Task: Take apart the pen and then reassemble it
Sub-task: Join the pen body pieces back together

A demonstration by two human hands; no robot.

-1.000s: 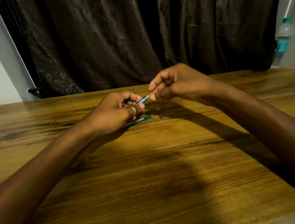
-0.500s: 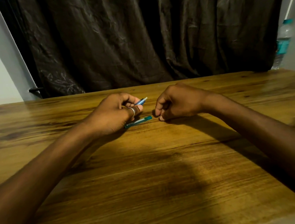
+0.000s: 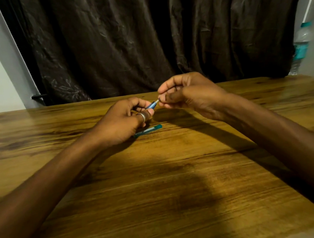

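My left hand (image 3: 121, 123), with a ring on the thumb, is closed around a blue pen barrel (image 3: 151, 105) a little above the wooden table (image 3: 161, 196). The barrel's pale tip points up and to the right. My right hand (image 3: 190, 93) is raised beside it, thumb and fingers pinched on that tip. What the fingertips hold there is hidden. A teal pen part (image 3: 149, 130) lies flat on the table just below my left hand.
A dark curtain (image 3: 143, 38) hangs behind the table's far edge. A clear water bottle (image 3: 301, 43) with a teal cap and label stands at the far right. Pale walls flank the curtain.
My right hand dropped to the table where a small dark piece lay, then rose back to the pen tip. That piece no longer shows on the table. My left hand barely moved.
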